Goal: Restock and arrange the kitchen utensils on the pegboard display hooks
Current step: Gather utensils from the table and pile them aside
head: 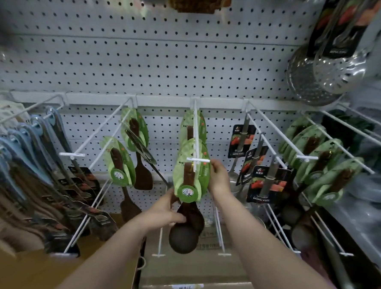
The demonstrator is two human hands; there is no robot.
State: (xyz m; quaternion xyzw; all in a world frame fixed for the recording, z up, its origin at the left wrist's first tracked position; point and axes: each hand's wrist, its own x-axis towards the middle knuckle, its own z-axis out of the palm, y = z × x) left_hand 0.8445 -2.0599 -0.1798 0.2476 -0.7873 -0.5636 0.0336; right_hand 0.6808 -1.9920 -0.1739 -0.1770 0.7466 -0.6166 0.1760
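Two hands [166,209] on one ladle [185,225]

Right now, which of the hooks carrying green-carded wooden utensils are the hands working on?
The middle hook, straight ahead. The left hand holds its front ladle by the dark handle; the right hand touches that ladle's green card. The hooks on either side hang untouched.

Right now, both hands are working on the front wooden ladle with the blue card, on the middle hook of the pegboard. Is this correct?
Not quite: the card on that wooden ladle is green, not blue. The rest holds. In the head view, the left hand grips the ladle's neck and the right hand touches the card's edge by the middle hook of the pegboard.
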